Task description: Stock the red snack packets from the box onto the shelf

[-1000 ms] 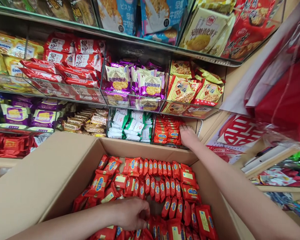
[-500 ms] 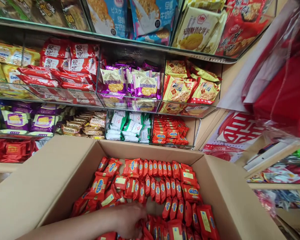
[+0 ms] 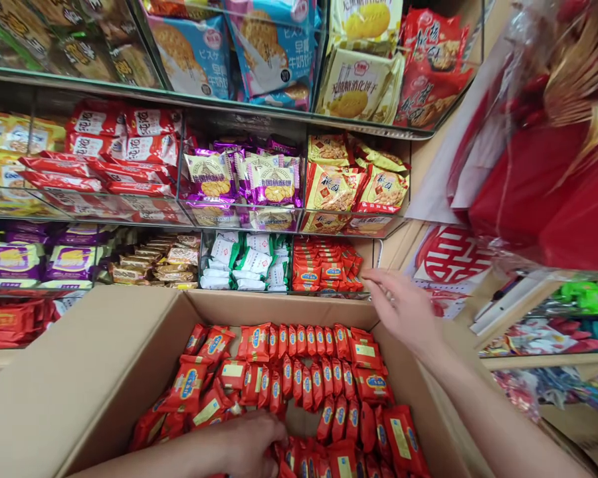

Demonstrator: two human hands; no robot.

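Two hands (image 3: 407, 312) near red blue-labelled packets (image 3: 187, 387)

Cardboard box (image 3: 99, 352): holding red packets (image 3: 253, 342)
Left hand (image 3: 253, 441): reaching among packets inside the box
Right hand (image 3: 406, 311): hovering near the box's far right corner
Snack shelves (image 3: 279, 113): rising beyond the box

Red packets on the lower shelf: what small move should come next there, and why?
Perhaps the right hand should nudge the right edge of the shelf's red packets straighter: that side looks uneven, and its fingertips are close by. The left hand is down in the carton.
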